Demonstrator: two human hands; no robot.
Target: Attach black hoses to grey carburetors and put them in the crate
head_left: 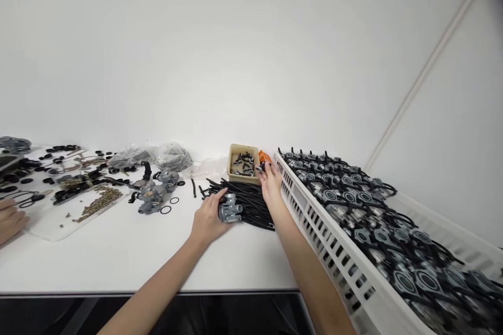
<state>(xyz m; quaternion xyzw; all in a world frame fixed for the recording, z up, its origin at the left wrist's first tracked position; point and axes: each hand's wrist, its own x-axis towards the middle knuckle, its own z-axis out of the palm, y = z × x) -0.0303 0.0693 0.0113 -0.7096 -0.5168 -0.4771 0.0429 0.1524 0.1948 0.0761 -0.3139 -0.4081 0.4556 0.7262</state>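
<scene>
White table [118, 264], plain white wall [236, 52] behind, slanted line on the wall at right. One gray metal carburetor [230, 209] — grasped in left hand [209, 217], just in front of one pile of black hoses [253, 200], hose count unclear. Right hand [272, 183] pinches one small part [261, 167], too small to identify, beside one tan bin [243, 179] of small fittings. One orange item [264, 156] behind that hand. Left of the hoses: two carburetors [150, 199], two black O-rings [165, 210]. One white crate [334, 230] at right — many carburetors, overlapping. One co-worker's hand [11, 219], far left.
</scene>
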